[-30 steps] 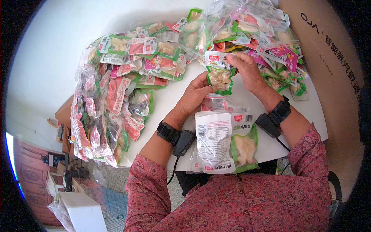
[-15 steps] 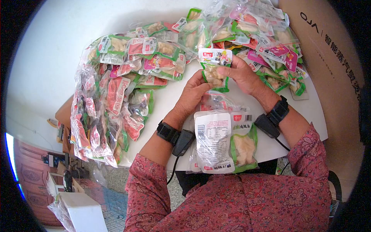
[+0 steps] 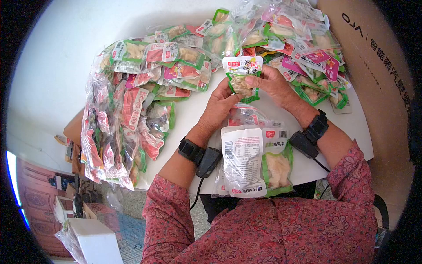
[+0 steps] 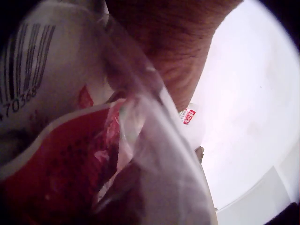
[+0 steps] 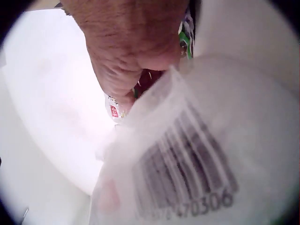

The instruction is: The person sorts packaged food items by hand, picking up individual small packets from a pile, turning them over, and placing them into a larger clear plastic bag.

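In the head view, both hands hold a small green-edged food packet (image 3: 241, 83) over the table. Its white top has a red logo, and pale pieces show through the window below. My left hand (image 3: 220, 105) grips the packet's lower left side. On the right side my right hand (image 3: 273, 86) pinches it, thumb across the front. Nearer the body lie a white packet with printed text (image 3: 243, 160) and a green-edged packet of pale pieces (image 3: 278, 169), side by side. Blurred packaging hides much of both wrist views; the held packet's logo (image 4: 189, 117) peeks out past the left hand.
A long heap of bagged packets (image 3: 132, 105) covers the table's left side. Another pile (image 3: 303, 48) stands at the back right. A large cardboard box (image 3: 373, 88) borders the right edge of the white table (image 3: 351, 136). A white box (image 3: 94, 240) stands lower left.
The held packet has shifted a little to the left and turned more upright. My right hand has moved from its top corner down to its right side, thumb on the front.
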Demonstrator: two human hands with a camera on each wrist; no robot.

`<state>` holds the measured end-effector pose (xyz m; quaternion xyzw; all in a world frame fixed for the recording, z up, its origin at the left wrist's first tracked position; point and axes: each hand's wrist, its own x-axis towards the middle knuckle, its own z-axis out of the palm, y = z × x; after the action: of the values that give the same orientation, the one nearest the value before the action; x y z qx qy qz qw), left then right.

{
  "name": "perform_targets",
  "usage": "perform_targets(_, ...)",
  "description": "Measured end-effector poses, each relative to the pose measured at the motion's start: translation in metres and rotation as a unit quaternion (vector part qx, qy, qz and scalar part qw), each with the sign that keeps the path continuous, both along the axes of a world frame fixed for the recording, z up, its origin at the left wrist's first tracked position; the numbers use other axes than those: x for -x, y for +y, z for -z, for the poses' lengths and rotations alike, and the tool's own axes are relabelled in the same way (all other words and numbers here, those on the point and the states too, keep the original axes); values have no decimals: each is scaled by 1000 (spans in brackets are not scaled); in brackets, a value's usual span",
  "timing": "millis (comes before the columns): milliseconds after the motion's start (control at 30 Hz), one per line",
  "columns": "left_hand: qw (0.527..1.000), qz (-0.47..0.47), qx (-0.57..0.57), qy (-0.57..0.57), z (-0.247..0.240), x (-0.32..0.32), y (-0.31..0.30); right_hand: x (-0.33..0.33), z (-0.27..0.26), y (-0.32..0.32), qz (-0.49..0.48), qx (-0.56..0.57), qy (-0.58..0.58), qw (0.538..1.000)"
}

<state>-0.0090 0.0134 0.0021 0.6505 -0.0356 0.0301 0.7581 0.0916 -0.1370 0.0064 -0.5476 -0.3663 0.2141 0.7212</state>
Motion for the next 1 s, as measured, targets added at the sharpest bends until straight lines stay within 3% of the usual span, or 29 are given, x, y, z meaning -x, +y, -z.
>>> perform_targets(67, 999, -8, -4, -31, 1, 0, -1, -1, -6, -3, 24, 58, -100, 993)
perform_targets(267, 999, -21, -30, -5, 7, 0, 1, -5, 3, 1, 46, 30, -142, 988)
perform_targets(400, 997, -18, -64, 31, -2, 1, 0, -2, -2, -1, 31, 62, -100, 993)
perform_targets(467, 1000, -3, -29, -6, 5, -2, 2, 2, -1, 2, 67, 17, -8, 998)
perform_targets(567, 999, -2, -36, 16, -12, 6, -6, -5, -2, 0, 78, 36, -75, 993)
perform_targets(667, 995, 0, -86, 54, -14, 7, -4, -10, 0, 0, 92, 39, -63, 993)
perform_targets(800, 998, 8, -65, 8, -6, 4, -4, -7, -2, -1, 96, 23, -61, 993)
perform_targets(867, 999, 22, -48, -4, -8, 6, -6, -12, -2, -4, 77, 78, -60, 992)
perform_targets(1000, 998, 19, -56, 23, -11, 7, -6, -13, 0, -2, 98, 55, -87, 990)
